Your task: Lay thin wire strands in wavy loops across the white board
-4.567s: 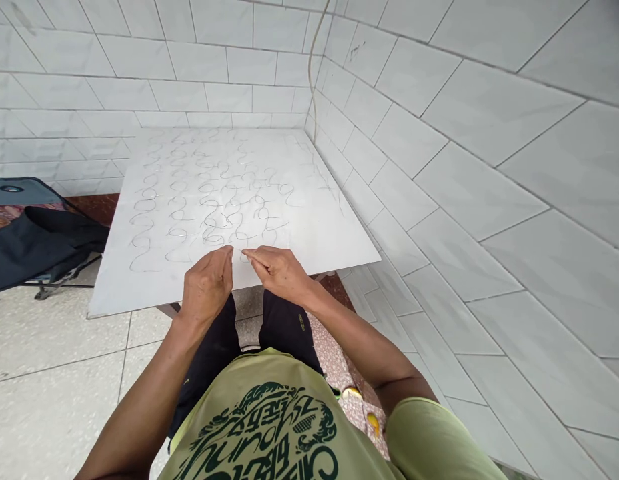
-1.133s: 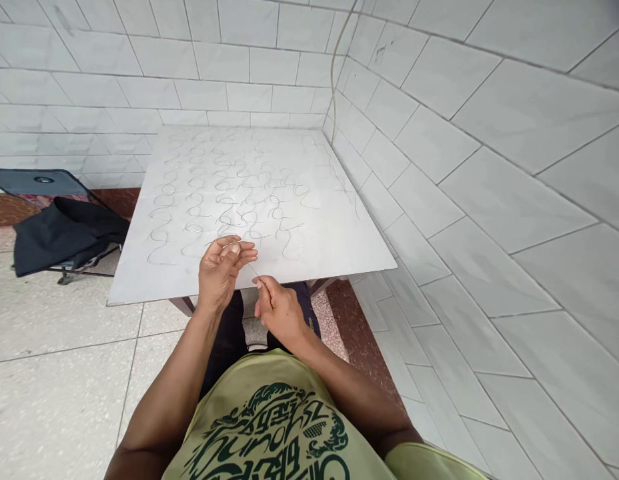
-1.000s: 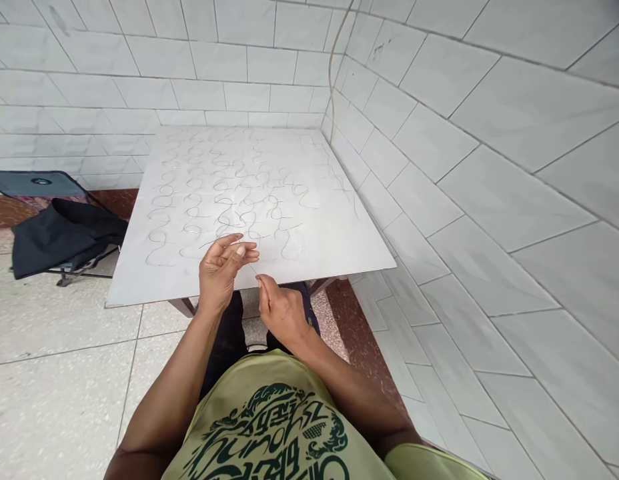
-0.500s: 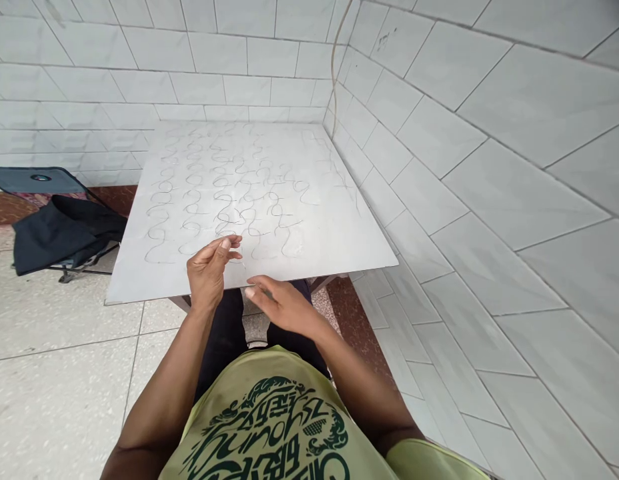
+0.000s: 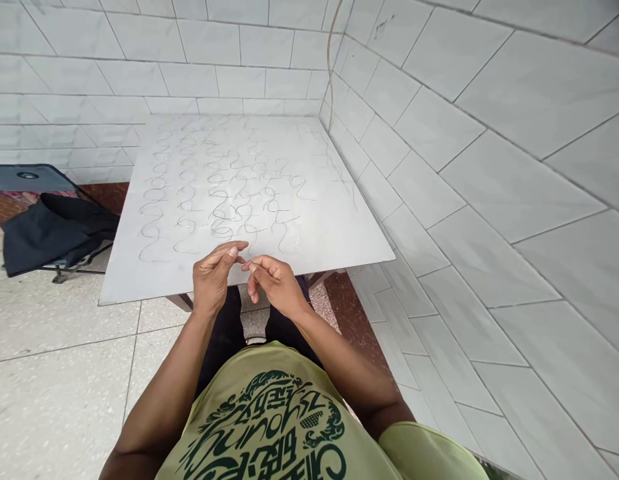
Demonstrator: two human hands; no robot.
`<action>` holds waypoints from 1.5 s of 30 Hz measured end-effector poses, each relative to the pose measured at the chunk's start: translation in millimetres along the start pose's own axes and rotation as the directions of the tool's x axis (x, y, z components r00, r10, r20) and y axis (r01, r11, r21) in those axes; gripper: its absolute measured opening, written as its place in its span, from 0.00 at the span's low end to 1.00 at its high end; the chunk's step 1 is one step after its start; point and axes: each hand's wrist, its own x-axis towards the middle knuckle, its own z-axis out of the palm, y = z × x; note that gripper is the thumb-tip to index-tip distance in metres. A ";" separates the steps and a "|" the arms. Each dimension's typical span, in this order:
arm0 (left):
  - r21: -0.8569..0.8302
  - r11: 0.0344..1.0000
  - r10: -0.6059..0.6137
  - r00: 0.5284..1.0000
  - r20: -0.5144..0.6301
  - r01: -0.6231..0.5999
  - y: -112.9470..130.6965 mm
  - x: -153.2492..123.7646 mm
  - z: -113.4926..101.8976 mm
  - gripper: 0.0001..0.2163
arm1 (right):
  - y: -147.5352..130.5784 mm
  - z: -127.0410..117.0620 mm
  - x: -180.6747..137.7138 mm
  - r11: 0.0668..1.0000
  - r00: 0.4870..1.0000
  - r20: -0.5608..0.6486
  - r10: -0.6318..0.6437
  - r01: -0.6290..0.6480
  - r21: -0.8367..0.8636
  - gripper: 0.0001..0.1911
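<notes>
L hand (image 5: 213,280) & R hand (image 5: 274,287) over table's (image 5: 339,233) near edge, fingertips of both pinched shut on a thin wire (image 5: 244,262), barely visible. Beyond, wavy wires (image 5: 214,200) in rows on the tabletop. Left of table: chair (image 5: 19,179) w/ black cloth (image 5: 49,233).

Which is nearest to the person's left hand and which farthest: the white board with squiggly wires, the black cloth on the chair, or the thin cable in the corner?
1. White flat board with wavy wires: just in front of the left hand.
2. Black cloth draped on the folding chair: off to the left.
3. Thin pale cable: hanging far back, to the right.
</notes>
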 end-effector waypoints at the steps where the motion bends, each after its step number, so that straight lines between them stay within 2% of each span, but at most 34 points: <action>1: -0.017 1.000 -0.017 1.000 -0.001 0.017 -1.3 -0.5 0.0 0.08 | 0.7 0.5 -0.7 1.000 1.000 -0.011 -0.007 0.007 0.001 0.18; 8: -0.201 0.971 -0.118 0.991 0.069 0.130 -2.5 -2.3 2.7 0.10 | -0.2 5.2 -3.3 0.999 0.998 -0.048 -0.045 0.044 -0.018 0.16; 12: -0.152 0.973 -0.153 0.979 0.134 0.173 -1.7 -0.2 1.6 0.13 | -2.4 4.9 -3.4 0.999 1.000 -0.019 -0.025 0.024 -0.039 0.17; 18: -0.096 0.975 -0.183 0.973 0.141 0.198 -4.1 5.4 -0.1 0.07 | -0.7 0.5 -6.8 0.999 0.999 0.044 0.023 -0.025 0.042 0.17; 24: -0.133 0.986 -0.090 0.993 0.071 0.099 -4.0 8.5 1.9 0.07 | 2.5 -3.4 -18.2 0.935 0.981 0.165 0.106 -0.155 0.319 0.17; 30: 0.011 0.998 0.056 0.997 0.057 -0.057 -2.6 4.9 4.3 0.09 | 7.0 5.8 -22.8 0.891 0.984 0.137 0.111 -0.160 0.426 0.14; 34: 0.000 0.995 0.101 0.995 0.008 -0.101 -1.1 4.0 1.1 0.07 | 5.0 4.3 -24.5 0.928 0.988 0.107 0.114 -0.145 0.344 0.15; 36: -0.029 0.996 0.080 0.997 -0.008 -0.081 -1.7 3.8 -2.7 0.07 | -1.5 -1.0 -24.4 0.951 0.969 0.209 0.135 -0.185 0.247 0.18; 38: -0.045 0.997 0.055 0.998 -0.005 -0.055 -3.0 3.0 -6.6 0.07 | -10.6 -7.3 -22.1 0.962 0.919 0.359 0.163 -0.229 0.147 0.22; 40: -0.030 0.999 0.033 0.999 0.028 -0.032 -4.3 1.4 -9.6 0.08 | -19.4 -12.0 -17.3 0.969 0.877 0.449 0.168 -0.230 0.087 0.24; 42: -0.002 1.000 0.008 0.997 0.074 -0.008 -4.5 -0.6 -11.1 0.07 | -24.5 -13.8 -11.1 0.978 0.883 0.448 0.142 -0.194 0.071 0.24; 45: -0.009 1.000 -0.025 0.994 0.102 0.026 -2.6 -2.6 -11.4 0.06 | -22.9 -10.8 -3.7 0.984 0.921 0.368 0.124 -0.161 0.070 0.22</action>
